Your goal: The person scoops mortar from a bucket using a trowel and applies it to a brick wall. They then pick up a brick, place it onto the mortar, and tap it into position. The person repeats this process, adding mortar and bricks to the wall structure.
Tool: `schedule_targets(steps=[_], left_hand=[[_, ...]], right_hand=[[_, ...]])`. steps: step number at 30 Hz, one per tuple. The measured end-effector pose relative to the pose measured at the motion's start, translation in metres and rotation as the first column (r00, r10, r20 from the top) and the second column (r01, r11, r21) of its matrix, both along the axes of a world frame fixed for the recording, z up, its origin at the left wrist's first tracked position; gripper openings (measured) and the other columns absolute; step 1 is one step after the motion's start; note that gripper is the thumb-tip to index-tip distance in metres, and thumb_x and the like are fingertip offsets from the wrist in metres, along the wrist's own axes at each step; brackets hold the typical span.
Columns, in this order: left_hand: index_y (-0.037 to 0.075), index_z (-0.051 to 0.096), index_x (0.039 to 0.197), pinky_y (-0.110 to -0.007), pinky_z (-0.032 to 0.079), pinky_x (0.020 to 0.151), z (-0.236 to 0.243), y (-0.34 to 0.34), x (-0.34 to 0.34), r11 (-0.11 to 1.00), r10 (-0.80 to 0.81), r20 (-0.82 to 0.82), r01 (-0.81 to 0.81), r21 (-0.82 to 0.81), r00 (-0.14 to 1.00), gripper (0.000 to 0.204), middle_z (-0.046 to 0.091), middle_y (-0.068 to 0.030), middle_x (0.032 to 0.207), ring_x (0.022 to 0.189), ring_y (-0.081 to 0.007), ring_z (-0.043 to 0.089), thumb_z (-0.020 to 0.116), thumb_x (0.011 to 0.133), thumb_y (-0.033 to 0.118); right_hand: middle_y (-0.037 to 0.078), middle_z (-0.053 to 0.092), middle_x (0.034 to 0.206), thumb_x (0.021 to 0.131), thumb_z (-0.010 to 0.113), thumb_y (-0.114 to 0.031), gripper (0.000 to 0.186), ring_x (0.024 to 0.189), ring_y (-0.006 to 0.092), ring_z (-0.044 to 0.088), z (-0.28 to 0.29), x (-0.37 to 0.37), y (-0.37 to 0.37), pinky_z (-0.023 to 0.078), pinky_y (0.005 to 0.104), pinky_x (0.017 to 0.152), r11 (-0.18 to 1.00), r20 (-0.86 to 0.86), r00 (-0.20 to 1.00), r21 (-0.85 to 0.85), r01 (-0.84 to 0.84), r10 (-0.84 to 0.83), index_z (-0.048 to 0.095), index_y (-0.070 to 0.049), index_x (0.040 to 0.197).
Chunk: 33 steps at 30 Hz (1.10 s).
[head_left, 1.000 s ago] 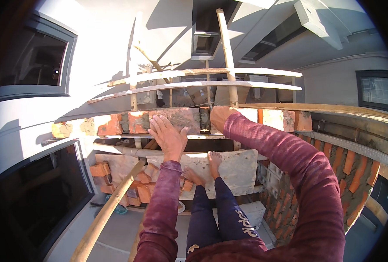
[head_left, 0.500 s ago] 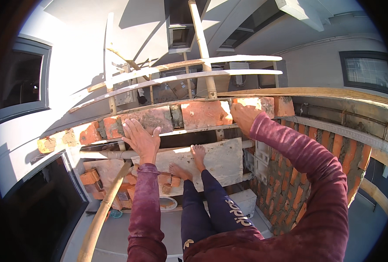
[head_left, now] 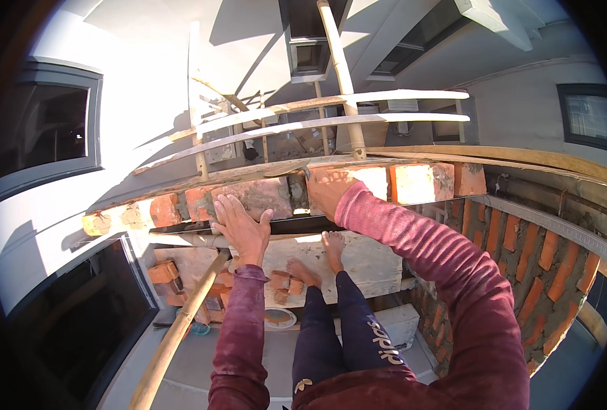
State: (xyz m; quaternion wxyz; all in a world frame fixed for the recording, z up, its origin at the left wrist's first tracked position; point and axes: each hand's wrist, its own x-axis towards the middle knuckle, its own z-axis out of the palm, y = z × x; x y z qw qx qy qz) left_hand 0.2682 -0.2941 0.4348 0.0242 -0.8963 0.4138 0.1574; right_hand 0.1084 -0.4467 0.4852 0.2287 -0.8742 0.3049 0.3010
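My left hand [head_left: 242, 229] lies on the near side of a mortar-smeared brick [head_left: 266, 193] in the wall's top course, fingers stretched and thumb apart. My right hand [head_left: 329, 195] is at the left end of the neighbouring orange brick [head_left: 371, 180], beside a grey mortar joint [head_left: 298, 193]. Its fingers are curled over the top, and a small dark edge shows at the fingertips; what they hold, if anything, is hidden. A sunlit brick [head_left: 414, 183] and a shaded one [head_left: 469, 179] continue the row to the right.
My bare feet stand on a pale board [head_left: 371, 266] below the row. Loose bricks [head_left: 167, 280] lie at left near a slanting bamboo pole [head_left: 180, 328]. Bamboo rails [head_left: 303, 123] run beyond the wall. A brick-and-mortar surface [head_left: 522, 266] is at right, a round pan [head_left: 279, 318] below.
My right hand has moved left along the orange brick, from its right end to the joint at its left end. The left hand stays on its brick; the whole view has shifted slightly.
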Motion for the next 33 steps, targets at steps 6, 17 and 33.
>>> schedule_targets(steps=[6, 17, 33], left_hand=[[-0.003, 0.025, 0.142, -0.063, 0.017, 0.107, -0.003, 0.001, 0.0, 0.999, 0.005, -0.019, -0.006, -0.049, 1.0, 0.095, 0.018, -0.0218, 0.151, 0.142, -0.0363, 0.011, 0.069, 0.075, 0.047], [-0.003, 0.026, 0.142, -0.065, 0.015, 0.106, -0.007, 0.003, 0.001, 0.997, 0.014, -0.031, -0.016, -0.076, 0.999, 0.096, 0.019, -0.0223, 0.151, 0.142, -0.0365, 0.012, 0.07, 0.074, 0.048], [-0.005, 0.038, 0.135, -0.062, 0.009, 0.109, -0.02, 0.017, 0.007, 0.972, -0.012, -0.121, -0.017, -0.233, 0.993, 0.084, 0.03, -0.0246, 0.144, 0.133, -0.0405, 0.025, 0.074, 0.072, 0.038]], right_hand=[[0.018, 0.064, 0.08, 0.077, 0.061, -0.015, 0.035, 0.07, 0.0295, 0.067, 0.044, -0.049, 0.004, 0.053, 0.0406, 0.055, 0.955, 0.093, 0.974, -0.235, -0.179, 0.205, 0.061, 0.005, 0.105], [0.028, 0.052, 0.115, 0.087, 0.056, -0.017, 0.056, 0.087, 0.0366, 0.063, 0.044, -0.07, 0.074, 0.055, 0.04, 0.068, 0.988, 0.385, 0.912, -0.01, 0.157, -0.141, 0.035, 0.01, 0.131], [0.028, 0.051, 0.114, 0.09, 0.051, -0.019, 0.056, 0.081, 0.0372, 0.064, -0.034, -0.027, 0.128, 0.054, 0.0428, 0.066, 0.975, 0.5, 0.842, 0.017, 0.223, -0.202, 0.029, 0.01, 0.133]])
